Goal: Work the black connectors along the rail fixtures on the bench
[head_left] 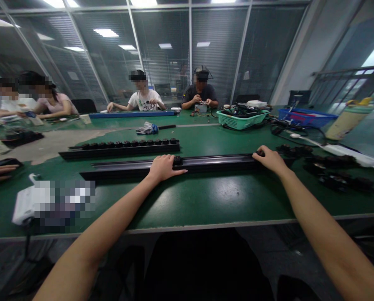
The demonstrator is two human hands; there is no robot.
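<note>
A long black rail (pixel 218 160) with a shiny channel lies across the green table in front of me. My left hand (pixel 162 168) grips it near the middle, fingers over the top and thumb stretched along the near side. Right beside those fingers a small black block (pixel 177 160) sits in the channel. Towards the rail's right end, my right hand (pixel 270 159) pinches a small black part (pixel 260 153), its fingers curled and partly hiding it. Behind lies a second black rail (pixel 121 149) carrying a row of several black blocks (pixel 135 143).
Dark parts (pixel 337 173) lie in clusters at the right, beside a white power strip (pixel 352 154). Farther back stand a green basket (pixel 237 122), a blue basket (pixel 312 117) and a bottle (pixel 347 121). Gloves (pixel 147 128) lie mid-table. Several people sit across and left.
</note>
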